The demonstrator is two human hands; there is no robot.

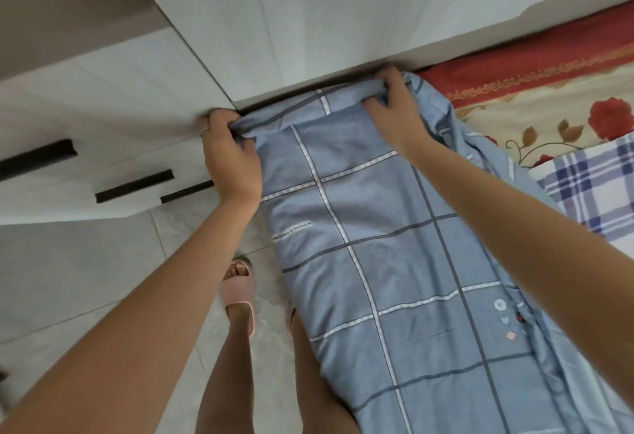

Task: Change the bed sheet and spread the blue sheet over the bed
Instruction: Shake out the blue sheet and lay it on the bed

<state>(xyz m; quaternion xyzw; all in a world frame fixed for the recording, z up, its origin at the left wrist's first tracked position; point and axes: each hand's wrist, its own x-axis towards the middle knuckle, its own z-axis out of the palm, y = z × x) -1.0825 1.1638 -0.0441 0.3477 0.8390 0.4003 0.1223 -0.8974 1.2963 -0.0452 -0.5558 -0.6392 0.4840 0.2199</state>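
Both hands grip the far hem of the blue sheet [377,245], set apart: the left hand [230,156] at the corner by the wardrobe [240,39], the right hand [394,107] further in over the bed [555,104]. The sheet's long axis runs from that hem back toward the person. Its bunched remainder and the uncovered bed lie rightward, nearer the right hand.

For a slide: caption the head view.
Left hand and right hand grip the blue sheet at its edge beside the white cabinet.
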